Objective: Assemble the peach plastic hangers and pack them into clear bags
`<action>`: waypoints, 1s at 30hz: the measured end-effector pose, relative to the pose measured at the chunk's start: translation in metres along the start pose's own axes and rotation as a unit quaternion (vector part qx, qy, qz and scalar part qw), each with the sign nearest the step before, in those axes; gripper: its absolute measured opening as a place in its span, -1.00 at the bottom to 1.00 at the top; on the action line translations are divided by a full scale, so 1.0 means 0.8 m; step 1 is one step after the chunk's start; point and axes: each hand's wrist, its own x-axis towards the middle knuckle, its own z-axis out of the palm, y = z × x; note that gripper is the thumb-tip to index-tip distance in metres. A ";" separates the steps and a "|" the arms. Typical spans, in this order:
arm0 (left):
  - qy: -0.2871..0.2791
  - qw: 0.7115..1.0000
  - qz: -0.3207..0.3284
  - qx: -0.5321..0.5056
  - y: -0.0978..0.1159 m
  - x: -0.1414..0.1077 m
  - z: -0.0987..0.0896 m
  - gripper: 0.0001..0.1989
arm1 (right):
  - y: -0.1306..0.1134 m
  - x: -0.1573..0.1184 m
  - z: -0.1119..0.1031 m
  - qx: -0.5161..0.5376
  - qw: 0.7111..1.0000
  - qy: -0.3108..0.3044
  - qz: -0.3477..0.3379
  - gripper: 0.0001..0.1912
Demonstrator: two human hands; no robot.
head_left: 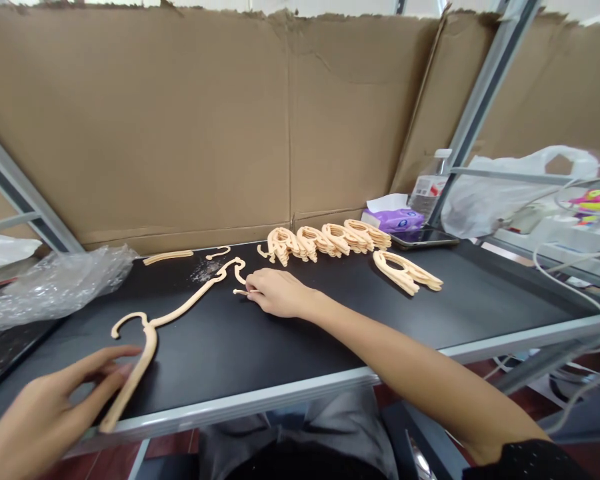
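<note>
My left hand (75, 393) is at the lower left, its thumb and fingers pinched on the straight arm of a beige plastic hanger part (143, 360) with a curved hook. Another beige arm (190, 303) runs from it up toward the middle of the table. Near the table's centre my right hand (275, 292) is closed on a small beige hook piece (241, 292), whose thin end sticks out to the left of the fingers. A wavy beige piece (237, 263) lies just behind that hand.
Stacks of folded beige hangers (307, 243) line the back, with another group (405, 272) at the right. Behind are purple tissues (397, 219), a bottle (430, 187) and a dark tablet (425, 237). Clear plastic wrap (60, 283) lies left. Cardboard (180, 127) closes the back.
</note>
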 end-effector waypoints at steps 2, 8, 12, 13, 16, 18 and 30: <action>0.019 0.997 0.034 -0.065 0.042 0.002 0.003 -0.76 | -0.001 0.000 -0.001 0.003 1.000 -0.004 0.005 -0.89; 0.035 0.970 0.236 -0.056 0.118 0.024 0.018 -0.73 | -0.003 0.001 -0.003 0.002 1.000 -0.009 0.012 -0.84; -0.040 0.954 0.292 -0.048 0.125 0.039 0.029 -0.74 | -0.003 0.001 -0.004 -0.003 1.000 -0.011 0.016 -0.82; -0.057 0.951 0.299 -0.051 0.127 0.041 0.031 -0.75 | -0.002 0.001 -0.004 -0.003 1.000 -0.012 0.016 -0.82; -0.073 0.945 0.313 -0.057 0.133 0.045 0.037 -0.77 | 0.000 0.001 -0.004 -0.007 1.000 -0.011 0.015 -0.84; -0.072 0.947 0.309 -0.058 0.137 0.045 0.040 -0.77 | 0.001 0.001 -0.004 -0.009 1.000 -0.010 0.013 -0.85; -0.058 0.945 0.318 -0.050 0.160 0.069 0.032 -0.70 | 0.007 -0.002 -0.005 -0.028 1.000 -0.004 0.004 -0.85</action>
